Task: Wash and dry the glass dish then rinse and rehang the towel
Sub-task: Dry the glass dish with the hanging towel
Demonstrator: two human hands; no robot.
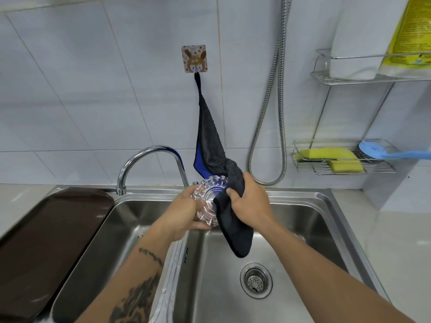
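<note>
While the towel [207, 136] hangs by its loop from the wall hook [194, 59], its free end is pulled down to the dish, not the dish lifted to it. So the work sits over the sink [326, 199], near its back edge, roughly above the divider between the basins. Drips land in steel, not on the counter.

Left hand [184, 213]: fingers curled round the glass dish [208, 201] from the left and underneath, holding it tipped up on edge.

Right hand [250, 201]: closed tight on a bunch of towel, pressing cloth against the dish's right side (thumb on the near face, fingers wrapped behind). The towel's tail hangs below that hand over the right basin, above the drain [256, 280].

Judgement: this is the drying step. No stream is visible at the faucet [149, 157], so the wash looks done. Rinsing the towel is not yet done.

Risks: wet cut glass in a one-hand grip can slip, and tugging the towel loads the stick-on hook.

Brown tray [46, 229] lies along the sink's left edge.
</note>
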